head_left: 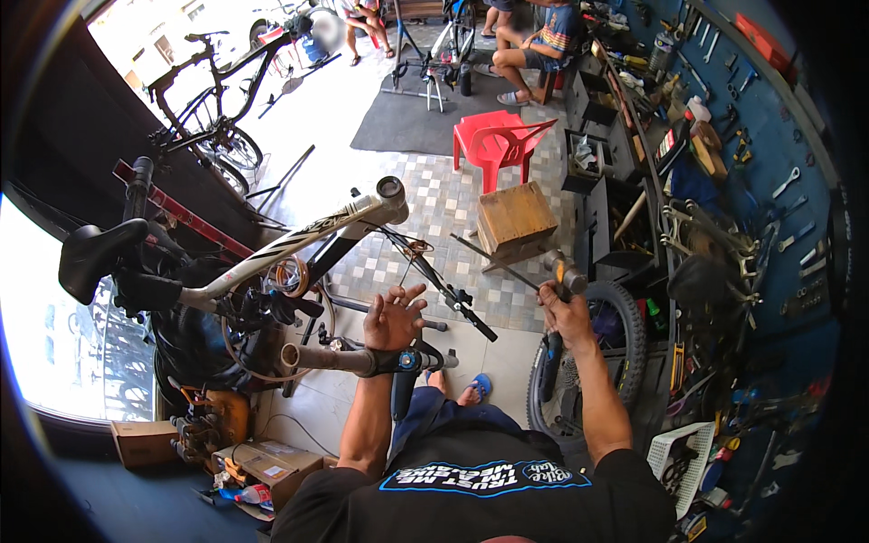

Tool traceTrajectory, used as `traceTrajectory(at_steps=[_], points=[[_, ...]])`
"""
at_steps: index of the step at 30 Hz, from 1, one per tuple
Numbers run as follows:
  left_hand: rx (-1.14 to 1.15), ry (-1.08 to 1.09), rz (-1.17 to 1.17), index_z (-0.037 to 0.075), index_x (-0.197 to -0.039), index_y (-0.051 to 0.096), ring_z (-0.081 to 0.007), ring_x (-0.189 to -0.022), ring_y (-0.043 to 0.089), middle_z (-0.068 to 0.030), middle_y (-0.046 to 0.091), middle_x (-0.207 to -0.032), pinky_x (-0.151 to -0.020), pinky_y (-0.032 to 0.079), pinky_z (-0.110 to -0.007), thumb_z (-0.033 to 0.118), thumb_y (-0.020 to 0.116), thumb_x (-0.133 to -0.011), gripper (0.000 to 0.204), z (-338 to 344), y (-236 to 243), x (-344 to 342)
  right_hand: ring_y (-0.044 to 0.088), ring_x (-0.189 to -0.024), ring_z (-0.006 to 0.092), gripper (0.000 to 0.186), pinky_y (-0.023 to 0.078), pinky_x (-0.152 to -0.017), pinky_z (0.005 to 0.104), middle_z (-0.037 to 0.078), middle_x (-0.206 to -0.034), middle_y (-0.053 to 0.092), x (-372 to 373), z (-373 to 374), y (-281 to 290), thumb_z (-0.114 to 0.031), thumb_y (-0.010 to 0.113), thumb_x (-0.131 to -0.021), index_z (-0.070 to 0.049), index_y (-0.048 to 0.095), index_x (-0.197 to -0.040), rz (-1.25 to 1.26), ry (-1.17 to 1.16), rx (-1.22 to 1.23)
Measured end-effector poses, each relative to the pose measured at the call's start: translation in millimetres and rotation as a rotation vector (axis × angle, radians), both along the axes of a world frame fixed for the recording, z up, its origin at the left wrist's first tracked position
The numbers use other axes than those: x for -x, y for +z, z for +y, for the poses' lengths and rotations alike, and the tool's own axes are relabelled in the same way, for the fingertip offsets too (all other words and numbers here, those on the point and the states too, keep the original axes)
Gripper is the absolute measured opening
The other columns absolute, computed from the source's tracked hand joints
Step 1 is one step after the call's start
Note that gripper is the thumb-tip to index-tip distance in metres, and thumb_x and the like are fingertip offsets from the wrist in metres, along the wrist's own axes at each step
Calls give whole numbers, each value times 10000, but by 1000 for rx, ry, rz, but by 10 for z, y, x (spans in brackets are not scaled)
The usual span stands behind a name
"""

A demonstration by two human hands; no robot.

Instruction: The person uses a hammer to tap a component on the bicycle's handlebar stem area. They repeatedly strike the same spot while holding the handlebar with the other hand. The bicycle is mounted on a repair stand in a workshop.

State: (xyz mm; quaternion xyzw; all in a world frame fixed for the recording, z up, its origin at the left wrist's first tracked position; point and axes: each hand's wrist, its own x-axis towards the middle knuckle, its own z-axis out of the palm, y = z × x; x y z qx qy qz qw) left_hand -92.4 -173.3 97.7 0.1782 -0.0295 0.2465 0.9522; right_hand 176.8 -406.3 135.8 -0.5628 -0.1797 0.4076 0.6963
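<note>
My left hand [396, 317] is raised with fingers spread and holds nothing. It is just above a grey tube with a blue-marked clamp [410, 361], apparently part of a repair stand. My right hand [568, 314], held out to the right, grips a hammer [568, 277] with its head up, along with a long thin dark rod [493, 260] pointing up and left. Beyond my left hand, a silver-white bicycle frame [299, 237] slants up to the right, its open head tube facing me. A black handlebar with cables [462, 312] hangs beside that frame.
A bicycle wheel [625, 339] stands near my right forearm. Ahead are a wooden box [516, 217] and a red plastic chair [500, 145]. Tools line the blue wall [778, 136] at right. A black saddle [101, 258] sticks out at left. Other people sit at the back.
</note>
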Motion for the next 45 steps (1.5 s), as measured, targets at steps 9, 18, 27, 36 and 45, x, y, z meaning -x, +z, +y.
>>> traceTrajectory(at_steps=[9, 18, 27, 36, 45], points=[[-165, 93, 135, 80, -1349, 519, -323, -1236, 560, -219, 484, -1453, -1015, 496, -482, 382, 529, -1022, 445, 251, -188, -25, 440, -444, 41, 228, 347, -394, 223, 19, -785, 603, -100, 286, 111, -255, 687, -966, -40, 615, -987, -56, 49, 100], [114, 104, 114, 110, -1306, 590, -306, -1205, 568, -164, 574, -1369, -1016, 448, -516, 448, 506, -1004, 461, 810, -304, 102, 442, -432, 45, 230, 355, -404, 235, -17, -693, 573, -232, 865, -296, -277, 695, -946, -57, 634, -921, -159, 58, 272], [-130, 145, 195, 84, -1167, 609, -308, -1310, 507, -141, 562, -1387, -1080, 413, -508, 335, 552, -991, 312, 1095, -366, -184, 424, -408, 59, 281, 348, -401, 243, -33, -609, 518, -443, 1316, -903, -327, 693, -940, -62, 620, -880, -71, 118, 317], [-80, 249, 382, 69, -1227, 572, -291, -1273, 537, -126, 622, -1258, -1040, 440, -509, 181, 582, -960, 290, 1147, -430, -478, 431, -431, 48, 212, 352, -403, 230, 3, -735, 581, -937, 1890, -1288, -241, 694, -950, -51, 603, -965, 157, 454, 254], [-395, 533, 845, 22, -1367, 516, -246, -1203, 593, -121, 610, -1321, -1015, 492, -407, 49, 555, -995, 375, 1248, -671, -682, 409, -428, 49, 212, 334, -401, 227, 1, -714, 536, -875, 2520, -1595, -244, 684, -969, -55, 591, -995, 428, 699, 111]])
